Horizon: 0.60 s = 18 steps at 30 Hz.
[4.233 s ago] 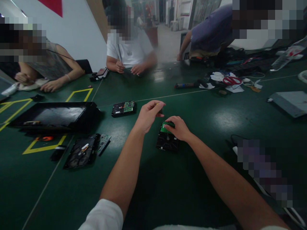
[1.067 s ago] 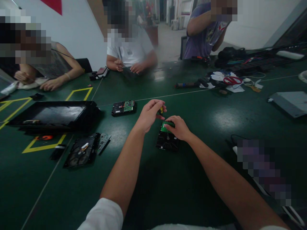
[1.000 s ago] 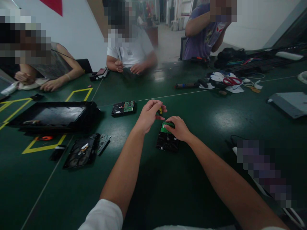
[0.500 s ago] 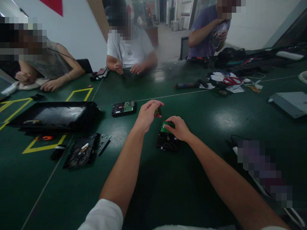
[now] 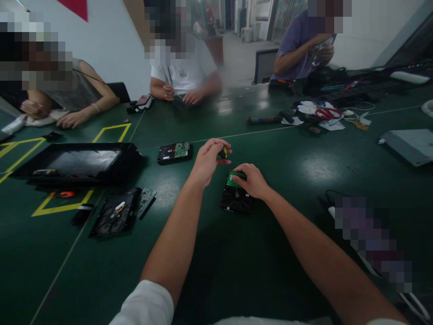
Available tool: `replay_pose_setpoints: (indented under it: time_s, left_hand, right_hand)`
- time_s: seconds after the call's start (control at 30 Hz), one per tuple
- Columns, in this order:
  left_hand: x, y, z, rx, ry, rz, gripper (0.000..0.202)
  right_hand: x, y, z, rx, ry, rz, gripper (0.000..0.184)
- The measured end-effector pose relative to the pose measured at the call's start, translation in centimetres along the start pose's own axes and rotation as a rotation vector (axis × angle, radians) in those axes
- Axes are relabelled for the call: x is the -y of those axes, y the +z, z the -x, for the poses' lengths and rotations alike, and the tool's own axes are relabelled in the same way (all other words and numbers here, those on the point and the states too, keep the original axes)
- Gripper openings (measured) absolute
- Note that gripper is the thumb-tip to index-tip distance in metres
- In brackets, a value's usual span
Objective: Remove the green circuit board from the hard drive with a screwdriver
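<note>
A black hard drive (image 5: 236, 201) with a green circuit board (image 5: 234, 179) at its far end lies on the table in front of me. My right hand (image 5: 252, 178) grips its far right side, thumb on the board and fingers curled over the edge. Just above and to the left, my left hand (image 5: 211, 158) is closed around a screwdriver with a black and yellow handle (image 5: 223, 152). Its handle points down toward the drive's far end; the tip is too small to make out.
On the green table (image 5: 284, 262), another hard drive (image 5: 174, 152) lies beyond my left forearm. Further left are an opened drive (image 5: 117, 212), a loose circuit board (image 5: 147, 201) and a black tray (image 5: 81, 164). A grey metal box (image 5: 409, 146) stands right. Three people are across the table.
The screwdriver handle has turned a little in my left hand, showing more yellow, and the fingers have shifted. My right hand and the hard drive stay in place.
</note>
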<state>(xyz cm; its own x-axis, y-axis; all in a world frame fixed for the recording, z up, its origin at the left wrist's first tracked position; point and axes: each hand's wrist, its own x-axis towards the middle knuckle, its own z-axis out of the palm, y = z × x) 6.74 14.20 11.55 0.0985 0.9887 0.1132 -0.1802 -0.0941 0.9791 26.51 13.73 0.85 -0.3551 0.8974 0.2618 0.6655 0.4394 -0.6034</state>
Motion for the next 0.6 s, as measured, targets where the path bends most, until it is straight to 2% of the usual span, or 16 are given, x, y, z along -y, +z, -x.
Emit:
replay_pose_setpoints:
  time_s: [0.37, 0.6]
  left_hand:
    - [0.43, -0.23, -0.05, 0.012, 0.041, -0.118, 0.019]
    - [-0.22, 0.19, 0.26, 0.046, -0.002, -0.032, 0.016]
  right_hand:
    - [0.1, -0.04, -0.1, 0.006, 0.006, 0.0, 0.019]
    - [0.2, -0.09, -0.07, 0.0, 0.007, 0.009, 0.018]
